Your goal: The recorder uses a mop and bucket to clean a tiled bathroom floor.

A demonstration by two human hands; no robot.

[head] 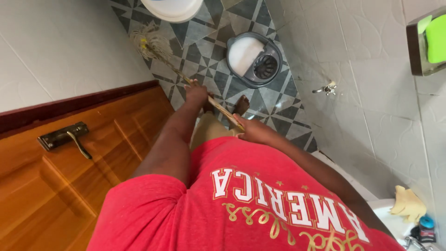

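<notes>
A person in a red shirt mops a patterned grey-and-white tiled floor in a narrow bathroom, seen from above. The left hand is wrapped shut around the wooden mop handle lower down the shaft, nearer the mop head; the right hand is clamped on the handle's upper end, close to the body. The stringy mop head lies spread on the tiles, up the floor from the hands and well to the left of the grey mop bucket. That bucket, with foamy water on one side and a round wringer on the other, stands against the white tiled wall; a bare foot is planted just below it. A white basin rim shows beyond the mop head, a wooden door with a lever handle well left of the bucket. Mopping here looks best done with the lower hand steering and the upper hand pushing, keeping the strands flat on the tiles and the strokes clear of the bucket and the foot.
</notes>
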